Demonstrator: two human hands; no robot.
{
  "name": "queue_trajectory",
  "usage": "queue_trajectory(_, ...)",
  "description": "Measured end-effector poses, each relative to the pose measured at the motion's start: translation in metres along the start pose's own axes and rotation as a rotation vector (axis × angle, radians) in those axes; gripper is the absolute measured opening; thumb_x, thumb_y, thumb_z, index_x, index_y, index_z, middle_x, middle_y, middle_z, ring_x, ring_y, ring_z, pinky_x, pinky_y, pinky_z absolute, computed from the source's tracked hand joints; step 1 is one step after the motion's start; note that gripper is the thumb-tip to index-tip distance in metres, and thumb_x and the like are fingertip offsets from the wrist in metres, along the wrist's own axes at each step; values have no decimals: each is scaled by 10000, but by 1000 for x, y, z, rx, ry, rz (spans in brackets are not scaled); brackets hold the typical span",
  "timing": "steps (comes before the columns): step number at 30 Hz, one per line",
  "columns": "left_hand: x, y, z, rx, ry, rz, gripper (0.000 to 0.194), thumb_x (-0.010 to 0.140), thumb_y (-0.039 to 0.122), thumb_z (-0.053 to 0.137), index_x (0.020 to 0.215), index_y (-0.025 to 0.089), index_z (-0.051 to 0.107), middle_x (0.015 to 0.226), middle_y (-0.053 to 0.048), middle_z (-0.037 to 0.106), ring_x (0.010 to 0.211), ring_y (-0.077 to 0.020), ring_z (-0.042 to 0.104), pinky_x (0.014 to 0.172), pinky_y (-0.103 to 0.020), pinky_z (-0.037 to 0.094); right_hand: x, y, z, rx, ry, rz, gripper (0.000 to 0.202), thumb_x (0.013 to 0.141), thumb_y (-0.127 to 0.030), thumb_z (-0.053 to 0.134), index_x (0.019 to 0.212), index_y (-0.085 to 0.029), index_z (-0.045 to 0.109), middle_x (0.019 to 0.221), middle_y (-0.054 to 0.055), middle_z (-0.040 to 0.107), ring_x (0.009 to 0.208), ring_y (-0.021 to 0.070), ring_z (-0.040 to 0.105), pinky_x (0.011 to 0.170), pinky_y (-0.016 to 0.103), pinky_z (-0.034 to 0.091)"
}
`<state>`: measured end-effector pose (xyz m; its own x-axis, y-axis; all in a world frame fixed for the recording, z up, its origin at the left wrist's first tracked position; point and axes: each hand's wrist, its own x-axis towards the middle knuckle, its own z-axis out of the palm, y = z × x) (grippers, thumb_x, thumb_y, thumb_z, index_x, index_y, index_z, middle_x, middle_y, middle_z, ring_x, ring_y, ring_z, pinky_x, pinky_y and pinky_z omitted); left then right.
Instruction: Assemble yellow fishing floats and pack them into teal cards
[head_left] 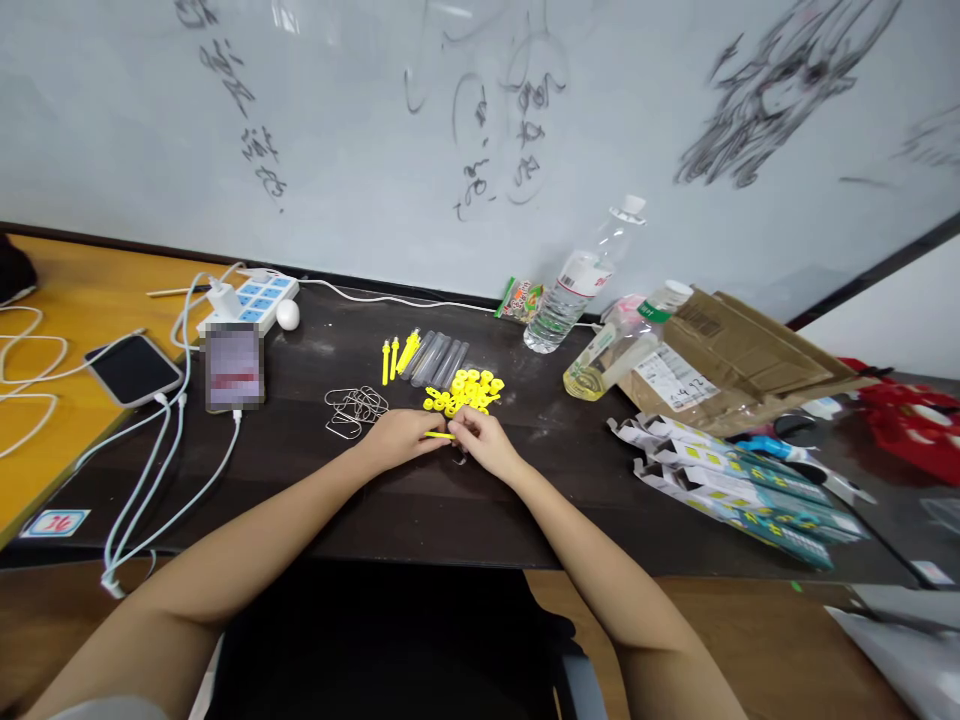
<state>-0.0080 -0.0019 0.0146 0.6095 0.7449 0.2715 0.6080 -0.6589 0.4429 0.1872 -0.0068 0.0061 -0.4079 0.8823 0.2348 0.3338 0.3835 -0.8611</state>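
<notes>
Certainly, one thin yellow stick point(439, 435) is the thing in work, and it is located between two hands, just on the near side of one heap of small yellow pieces point(465, 392). This stick looks short, straight and bright, of the same colour as the heap. The left hand point(405, 437) is almost closed, with the stick in its fingers; the right hand point(484, 437) is curled, its fingertips at the other end of the stick, but I cannot tell if it grips. The pieces of the heap overlap, so their exact number is not clear; some look round. Directly behind the heap lie about six clear tubes point(439, 358), side by side. To the left of the heap, beyond these tubes, are two separate yellow rods point(385, 362) and a small bundle of similar ones, too close together for counting. Nearer, also left of the heap, is one tangle of metal wire loops point(355, 408). Well to the right of the heap there are two bottles point(559, 305), one brown cardboard package point(720, 340) and several slim boxes point(735, 485); well to the left, two phones point(135, 370).
</notes>
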Motion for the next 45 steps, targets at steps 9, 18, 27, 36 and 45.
queue_trajectory(9, 1, -5, -1, 14, 9, -11, 185, 866, 364, 527, 972, 244, 620, 851, -16, 672, 772, -171, 626, 640, -220, 395, 0, 8, 2, -23, -64, 2, 118, 831, -301, 552, 845, -192, 509, 589, -72, 435, 504, 82, 418, 499, 204, 334)
queue_trajectory(18, 5, -6, -9, -291, 290, -200, 388, 796, 392, 625, 1133, 223, 533, 1032, -48, 652, 948, -189, 624, 835, -322, 475, 6, 3, -14, 263, 76, 137, 285, 807, -444, 594, 753, -202, 455, 534, -54, 550, 404, 73, 437, 387, 188, 326)
queue_trajectory(27, 14, -2, 0, -1094, 419, -397, 408, 753, 472, 642, 980, 144, 556, 842, -50, 659, 750, -152, 663, 646, -262, 526, 9, 1, -5, 709, 156, 254, 344, 744, -460, 676, 747, -207, 442, 546, -58, 577, 372, 56, 434, 326, 159, 346)
queue_trajectory(36, 12, -3, -5, -1179, 436, -465, 497, 785, 499, 611, 1122, 134, 631, 789, -28, 636, 656, -98, 597, 596, -218, 515, 2, -5, 5, 638, -240, 253, 329, 780, -426, 651, 878, -210, 423, 662, -13, 680, 441, 97, 579, 320, 152, 424)
queue_trajectory(45, 10, 2, -4, -1197, 194, -352, 546, 845, 463, 553, 1289, 146, 529, 762, -5, 580, 630, -90, 594, 531, -181, 495, -1, 0, 9, 555, -393, 322, 347, 784, -466, 633, 892, -172, 484, 682, 6, 686, 427, 129, 632, 320, 179, 461)
